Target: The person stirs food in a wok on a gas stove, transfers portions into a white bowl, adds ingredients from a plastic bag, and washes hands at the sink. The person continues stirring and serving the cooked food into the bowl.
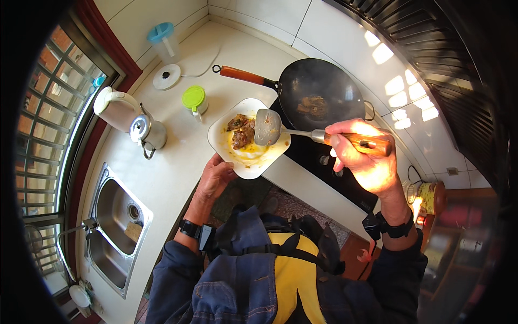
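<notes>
My left hand (217, 175) grips the near-left edge of a white squarish plate (224, 143), thumb on the rim. Browned pieces of meat (243, 135) and yellowish sauce lie on the plate. In my right hand (364, 156) is a metal spatula (267, 127) with a wooden handle, fingers closed round it. Its blade is over the right part of the plate, beside the meat; whether it touches is unclear. Beyond, a dark wok (324, 83) with a wooden handle sits on the stove, holding more brown food (312, 107).
The black stove (345, 183) lies under and right of the wok. On the white counter (178, 121) stand a green-lidded jar (195, 99), a metal pot (151, 134), a kettle (115, 108) and a blue-lidded pitcher (164, 42). A double sink (116, 202) is at left, a range hood (415, 38) at upper right.
</notes>
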A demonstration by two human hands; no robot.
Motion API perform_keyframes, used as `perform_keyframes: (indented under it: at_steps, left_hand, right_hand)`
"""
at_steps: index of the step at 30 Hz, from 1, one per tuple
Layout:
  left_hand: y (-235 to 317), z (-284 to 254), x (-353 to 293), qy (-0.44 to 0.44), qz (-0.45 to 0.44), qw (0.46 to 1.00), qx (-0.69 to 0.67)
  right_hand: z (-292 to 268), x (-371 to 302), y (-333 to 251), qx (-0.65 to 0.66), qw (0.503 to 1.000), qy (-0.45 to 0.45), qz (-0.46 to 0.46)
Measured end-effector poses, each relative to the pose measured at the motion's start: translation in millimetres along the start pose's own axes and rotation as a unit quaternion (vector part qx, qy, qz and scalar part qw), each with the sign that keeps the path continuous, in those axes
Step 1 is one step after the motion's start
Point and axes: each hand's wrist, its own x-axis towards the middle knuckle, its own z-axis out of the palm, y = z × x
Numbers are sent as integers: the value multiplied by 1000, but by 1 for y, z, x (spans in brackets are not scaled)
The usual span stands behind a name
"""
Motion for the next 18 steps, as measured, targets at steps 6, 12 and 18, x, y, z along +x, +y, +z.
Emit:
perform_keyframes:
  at_steps: [6,12,18]
  left_hand:
    - [-3,-1,7,19,12,1000,-17]
    - [-1,8,10,20,2,1000,16]
    - [3,17,14,39,11,999,15]
  right_hand:
    - [-75,4,32,45,983,156,-81]
    - [-151,4,126,143,948,277,68]
    - [-182,-5,173,78,943,272,176]
